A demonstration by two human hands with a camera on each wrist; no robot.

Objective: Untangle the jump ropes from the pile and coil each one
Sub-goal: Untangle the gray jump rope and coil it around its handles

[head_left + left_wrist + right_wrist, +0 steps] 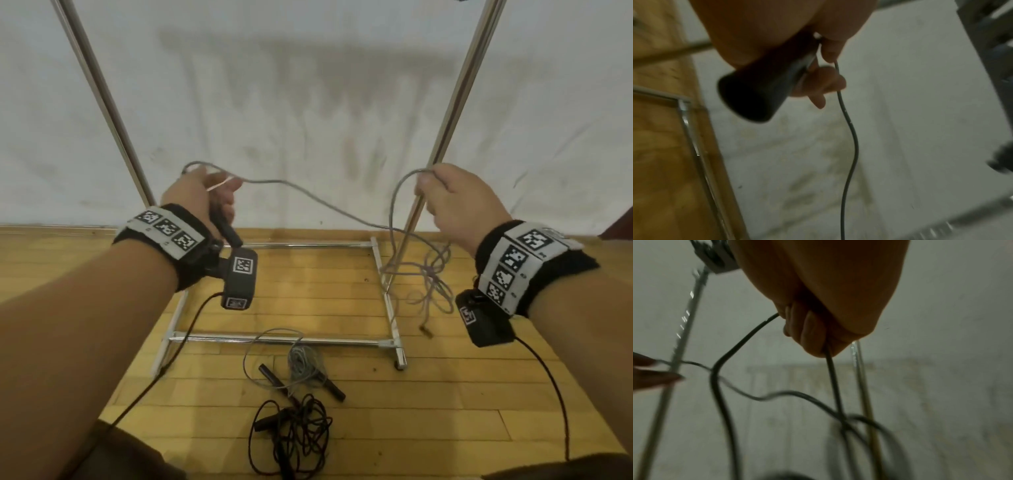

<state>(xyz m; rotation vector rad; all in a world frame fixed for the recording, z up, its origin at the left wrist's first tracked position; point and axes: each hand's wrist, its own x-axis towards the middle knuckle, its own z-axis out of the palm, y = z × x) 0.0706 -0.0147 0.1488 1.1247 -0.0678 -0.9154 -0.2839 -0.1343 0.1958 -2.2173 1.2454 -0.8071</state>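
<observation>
Fingers of the left hand (202, 195) curl round a black handle (226, 229) of the grey jump rope (308, 197), the handle's butt sticking out below the palm toward 5 o'clock; the left wrist view shows the same handle (756, 91) with the cord (851, 146) leaving beside the fingertips (830, 81). Fingers of the right hand (455, 202) close tightly on the cord, seen in the right wrist view as a fist (818, 331) with rope (723, 369) coming out on both sides.

Between the two raised hands the grey rope sags in a shallow line from 9 to 3 o'clock. From the right hand a loop drops toward 6 o'clock into a loose tangle (428, 277) lying on the wooden floor (308, 284), just outside the right rail of a metal frame base (387, 294). That hanging loop passes close to the frame's right upright (455, 96); whether it touches it cannot be told.

At 6 o'clock on the floor, nearer the person than the frame's front bar (281, 340), a second grey rope (301, 366) lies bunched with its black handles, one strand arching over that bar. Just below it sits a black rope (294, 435) in a loose heap. The two heaps lie touching or nearly so.

Open floor shows inside the frame's rectangle and at 3 o'clock of the heaps. A white sheet (308, 102) hangs behind.
</observation>
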